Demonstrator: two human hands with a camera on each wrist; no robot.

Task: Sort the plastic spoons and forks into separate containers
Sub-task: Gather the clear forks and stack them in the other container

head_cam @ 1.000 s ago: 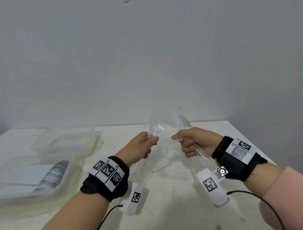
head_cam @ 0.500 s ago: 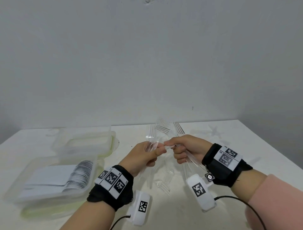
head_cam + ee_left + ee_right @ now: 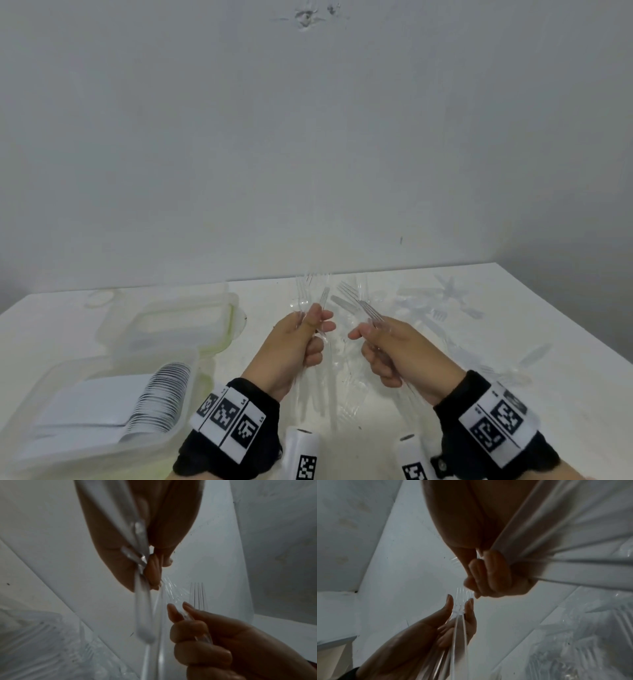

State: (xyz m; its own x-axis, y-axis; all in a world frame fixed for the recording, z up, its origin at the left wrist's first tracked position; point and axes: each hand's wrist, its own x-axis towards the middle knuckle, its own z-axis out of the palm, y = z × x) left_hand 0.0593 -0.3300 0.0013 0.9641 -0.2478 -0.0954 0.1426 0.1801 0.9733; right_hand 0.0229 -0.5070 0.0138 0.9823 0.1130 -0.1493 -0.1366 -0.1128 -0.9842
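Note:
My left hand (image 3: 310, 329) grips a small bunch of clear plastic forks (image 3: 308, 291) by their handles, tines pointing up and away. My right hand (image 3: 371, 337) grips another bunch of clear forks (image 3: 356, 301), tines fanned toward the left hand. The two hands are held above the white table (image 3: 565, 342), a short gap apart. In the left wrist view the fingers (image 3: 152, 573) pinch the clear handles (image 3: 142, 615). In the right wrist view curled fingers (image 3: 489, 577) clamp several handles (image 3: 573, 566). More clear cutlery (image 3: 442, 301) lies scattered on the table at the right.
A clear plastic container (image 3: 161, 442) holding white cards or labels sits at the near left. A second clear container (image 3: 222, 298) stands behind it. Loose clear cutlery (image 3: 342, 383) lies under my hands. The table's right edge (image 3: 582, 329) runs diagonally.
The hands, joined at one clear piece a second ago, have drawn apart, each keeping its own bunch of forks. The view has tilted down, showing more table.

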